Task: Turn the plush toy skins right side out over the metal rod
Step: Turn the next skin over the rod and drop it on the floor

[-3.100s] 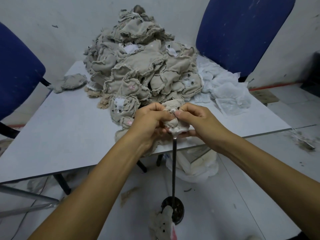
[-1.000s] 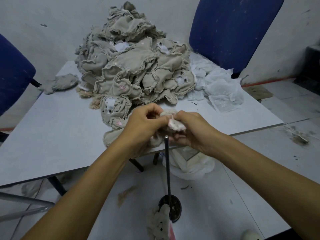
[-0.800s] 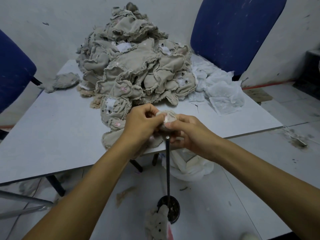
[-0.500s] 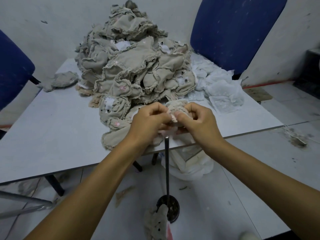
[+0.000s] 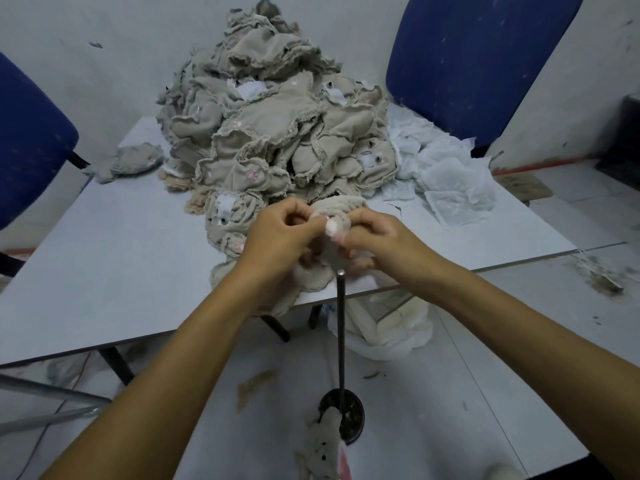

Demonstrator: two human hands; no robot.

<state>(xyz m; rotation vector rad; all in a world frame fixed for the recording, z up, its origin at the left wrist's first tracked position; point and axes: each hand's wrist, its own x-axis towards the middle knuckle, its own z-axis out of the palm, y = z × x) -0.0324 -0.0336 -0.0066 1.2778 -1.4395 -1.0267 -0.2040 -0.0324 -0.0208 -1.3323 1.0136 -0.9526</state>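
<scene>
Seen from the head camera, looking forward and down: a thin dark metal rod [image 5: 341, 327] stands upright from a round black base [image 5: 343, 420] on the floor, its long axis vertical and its silvery tip just below the person's two hands. Both hands are above the tip and slightly beyond it, close together. The left hand [image 5: 277, 237] has its fingers curled, pinching a small beige plush toy skin with a pale fuzzy patch [image 5: 334, 227]. The right hand [image 5: 375, 239] grips the same skin from the other side, fingers curled round it. The skin sits bunched between them, apart from the tip; neither hand looks clearly nearer the rod. Judging from this, the next move is straight down, bringing the skin onto the tip. Beyond the rod, on a pale grey table [image 5: 104, 271], lies a large heap of beige fabric skins [image 5: 273, 133]. At the rod's base lies a small grey plush toy [image 5: 320, 452].
</scene>
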